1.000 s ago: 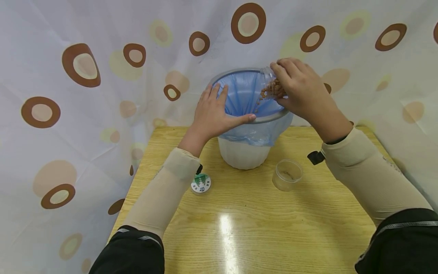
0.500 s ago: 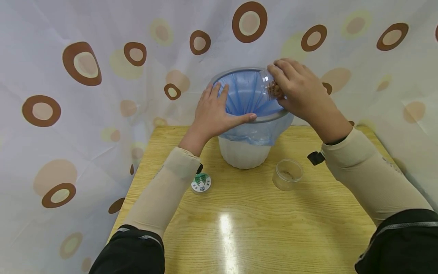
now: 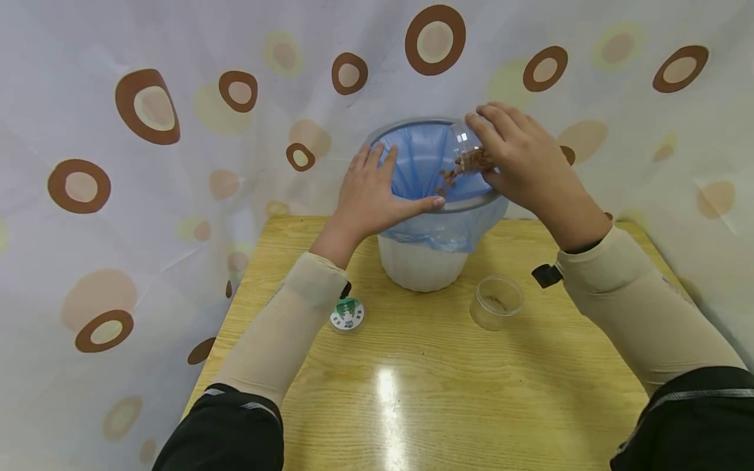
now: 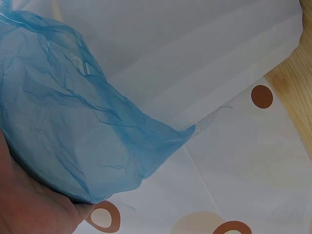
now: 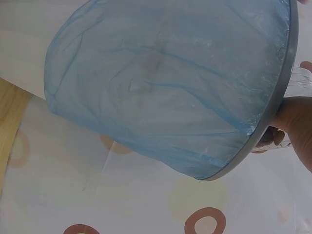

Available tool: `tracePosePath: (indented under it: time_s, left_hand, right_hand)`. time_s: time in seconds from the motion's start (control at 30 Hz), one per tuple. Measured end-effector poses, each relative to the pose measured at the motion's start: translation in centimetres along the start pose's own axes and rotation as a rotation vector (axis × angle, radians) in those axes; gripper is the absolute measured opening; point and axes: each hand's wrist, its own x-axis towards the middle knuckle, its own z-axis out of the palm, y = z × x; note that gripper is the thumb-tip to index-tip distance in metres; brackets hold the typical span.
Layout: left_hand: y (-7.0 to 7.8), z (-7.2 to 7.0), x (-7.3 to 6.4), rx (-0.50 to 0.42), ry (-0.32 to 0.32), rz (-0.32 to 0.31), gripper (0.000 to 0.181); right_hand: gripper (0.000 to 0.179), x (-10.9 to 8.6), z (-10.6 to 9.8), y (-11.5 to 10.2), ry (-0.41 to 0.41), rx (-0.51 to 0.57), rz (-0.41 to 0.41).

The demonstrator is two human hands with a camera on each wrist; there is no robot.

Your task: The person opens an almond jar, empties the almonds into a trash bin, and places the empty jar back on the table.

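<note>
A white bin (image 3: 421,265) lined with a blue plastic bag (image 3: 421,157) stands on the table, the bag folded over its grey rim (image 5: 273,100). My left hand (image 3: 372,196) rests on the rim's left side, fingers straight and spread, thumb along the front edge. At the right side, my right hand (image 3: 524,154) grips a clear plastic jar (image 3: 462,139) tilted mouth-down over the bin. Small brown nut-like pieces (image 3: 450,176) fall from it into the bag, and more remain inside the jar. The right wrist view shows only part of the jar, behind the rim.
A clear round tub (image 3: 497,304) with bits at its bottom stands on the wooden table (image 3: 459,399), right of the bin. A round lid (image 3: 347,315) with a green and white label lies near my left wrist. A patterned cloth (image 3: 177,216) hangs behind.
Pieces fell from the jar a second ago, none were seen falling half a second ago, and now they fall again. The left hand has kept its place on the rim.
</note>
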Motion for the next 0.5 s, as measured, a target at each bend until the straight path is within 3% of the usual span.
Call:
tracePosePath:
  time_s: [0.5]
  left_hand:
    - [0.19,-0.02,-0.01,0.009,-0.004,-0.002,0.132]
  right_hand:
    - [0.084,-0.15,-0.23,-0.07,0.021,-0.010,0.007]
